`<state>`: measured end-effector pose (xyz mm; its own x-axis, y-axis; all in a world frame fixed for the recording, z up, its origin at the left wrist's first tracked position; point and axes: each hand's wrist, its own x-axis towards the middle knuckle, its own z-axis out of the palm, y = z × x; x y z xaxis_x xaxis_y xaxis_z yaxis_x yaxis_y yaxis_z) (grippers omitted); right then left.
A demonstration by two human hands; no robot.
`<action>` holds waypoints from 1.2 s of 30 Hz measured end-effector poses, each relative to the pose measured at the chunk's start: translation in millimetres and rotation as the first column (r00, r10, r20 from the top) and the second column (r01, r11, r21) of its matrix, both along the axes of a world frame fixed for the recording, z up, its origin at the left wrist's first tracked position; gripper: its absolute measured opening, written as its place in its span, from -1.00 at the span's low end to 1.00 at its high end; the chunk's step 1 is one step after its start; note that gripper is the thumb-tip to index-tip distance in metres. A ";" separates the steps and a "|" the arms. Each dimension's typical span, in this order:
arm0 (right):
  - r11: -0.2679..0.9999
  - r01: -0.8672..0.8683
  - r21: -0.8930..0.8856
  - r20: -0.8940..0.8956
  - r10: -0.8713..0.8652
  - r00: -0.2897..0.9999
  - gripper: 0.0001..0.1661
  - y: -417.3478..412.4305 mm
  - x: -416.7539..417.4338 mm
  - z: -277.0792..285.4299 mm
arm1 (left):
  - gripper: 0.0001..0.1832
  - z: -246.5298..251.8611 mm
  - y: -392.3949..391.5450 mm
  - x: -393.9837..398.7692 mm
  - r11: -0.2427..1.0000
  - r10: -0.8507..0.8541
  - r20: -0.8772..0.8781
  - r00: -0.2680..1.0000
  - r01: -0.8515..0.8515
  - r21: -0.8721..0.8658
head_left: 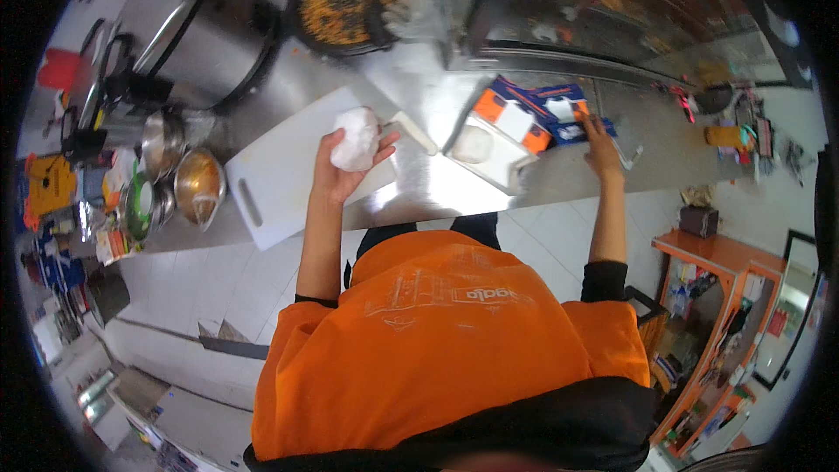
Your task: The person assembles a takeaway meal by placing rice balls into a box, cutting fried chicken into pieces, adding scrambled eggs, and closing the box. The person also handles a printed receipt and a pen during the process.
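Observation:
My left hand [344,167] holds a rounded white bundle [355,137], its wrapping smooth and pale, above a white plastic cutting board [288,157]. On the steel counter, right of the board, lies an open cardboard box [501,174] with a white inside. A round whitish bundle [473,144] sits in it. The box's blue and orange flap [518,119] stands at the back. My right hand [602,149] grips the right edge of a blue and orange carton [565,111] behind the box; its fingertips are partly hidden.
A cleaver-like blade with a pale handle [413,133] lies beside the board. A large steel pot [196,26] and a black pan of orange-brown food [354,3] stand behind. Steel bowls [198,183] crowd the left. A glass display case [590,6] rises at the back right.

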<state>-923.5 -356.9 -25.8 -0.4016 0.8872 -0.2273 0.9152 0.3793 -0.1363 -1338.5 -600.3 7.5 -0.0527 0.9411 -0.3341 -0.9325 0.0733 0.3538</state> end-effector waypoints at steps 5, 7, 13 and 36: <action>0.970 -0.191 0.148 0.075 0.182 0.981 -0.25 3.4 46.5 -40.6 | -0.52 -8.8 89.8 127.3 0.974 -0.164 -0.159 0.974 0.134 -0.181; 0.964 -0.205 0.168 0.048 0.200 0.979 -0.31 -12.5 56.5 -34.7 | -0.52 -6.3 129.2 188.4 0.969 -0.205 -0.094 0.974 0.189 -0.157; 0.985 -0.169 0.020 -0.048 0.170 0.984 -0.35 -38.9 87.3 -57.1 | -0.57 -45.9 222.5 336.1 0.933 -0.341 -0.031 0.940 0.334 -0.135; 0.994 -0.095 0.055 -0.054 0.098 0.994 -0.55 -4.4 107.4 -80.8 | -0.58 -136.1 241.1 391.7 0.954 -0.001 -0.221 -0.975 0.065 -0.292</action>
<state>-816.1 -361.4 -106.6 -0.4968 0.8537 -0.1562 0.8653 0.4733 -0.1649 -946.7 -359.2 -128.6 0.0425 0.9979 0.0480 0.9888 -0.0352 -0.1447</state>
